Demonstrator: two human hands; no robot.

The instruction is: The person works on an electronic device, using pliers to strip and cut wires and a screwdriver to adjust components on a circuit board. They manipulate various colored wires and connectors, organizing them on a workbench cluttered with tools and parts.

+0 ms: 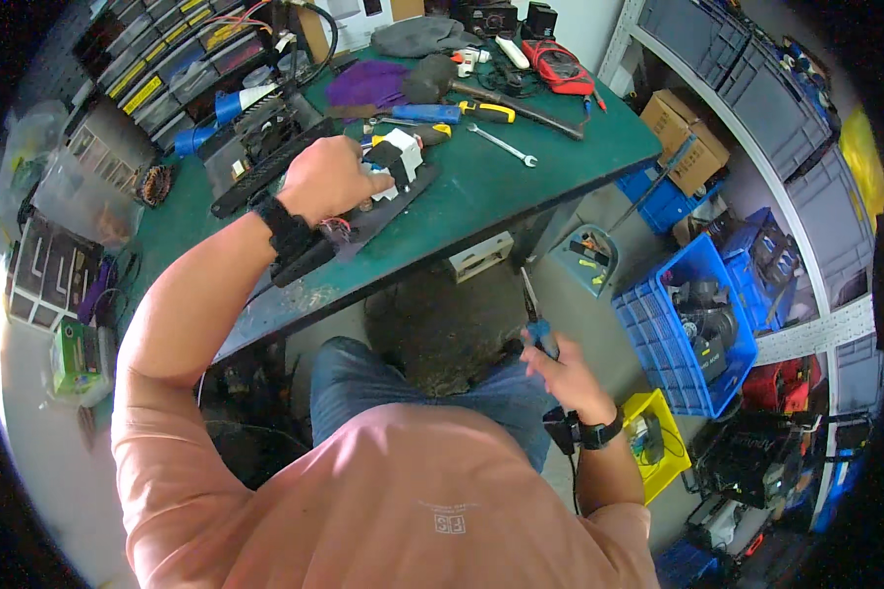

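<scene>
On the green workbench, my left hand (329, 177) bends over a white block-shaped device with a black band (395, 162). The thumb presses its near side, and the other fingers are mostly hidden behind the hand. Under the device lies a dark flat plate (368, 228), with thin red wires (336, 228) beside my wrist. Well off the bench, above my right thigh, my right hand (565, 373) grips a pair of blue-handled long-nose pliers (532, 309) whose jaws point up and away from me.
Behind the device lie screwdrivers (427, 113), a wrench (503, 145), a mallet (432, 79) and a red-cabled meter (558, 67). A long black rail (265, 172) stands left of my hand. Right of the bench are a blue crate (658, 334), a yellow bin (666, 466) and metal shelving (717, 93).
</scene>
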